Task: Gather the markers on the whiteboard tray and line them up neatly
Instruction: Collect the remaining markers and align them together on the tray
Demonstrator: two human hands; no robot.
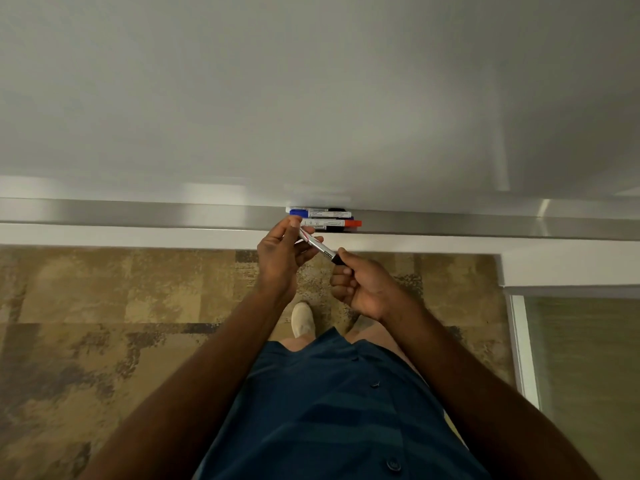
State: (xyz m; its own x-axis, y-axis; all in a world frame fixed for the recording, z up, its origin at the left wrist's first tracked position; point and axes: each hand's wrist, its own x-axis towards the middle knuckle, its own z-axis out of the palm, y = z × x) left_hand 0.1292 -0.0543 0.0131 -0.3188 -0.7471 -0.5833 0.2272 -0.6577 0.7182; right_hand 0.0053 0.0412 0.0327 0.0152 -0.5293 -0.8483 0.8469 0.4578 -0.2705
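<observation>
Now marker (320, 248) btw both hands

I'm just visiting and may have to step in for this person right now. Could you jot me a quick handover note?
Left hand: fingers pinch one end of a black-capped marker.
Right hand: holds its black cap end.
That marker is off the whiteboard tray, tilted.
Done: several markers lie bunched side by side on the tray.
Left: probably lay the held marker beside them and even up the ends.

office or classroom | whiteboard (311, 98) | marker tray (138, 211) | carpet tiles (104, 289)
</observation>
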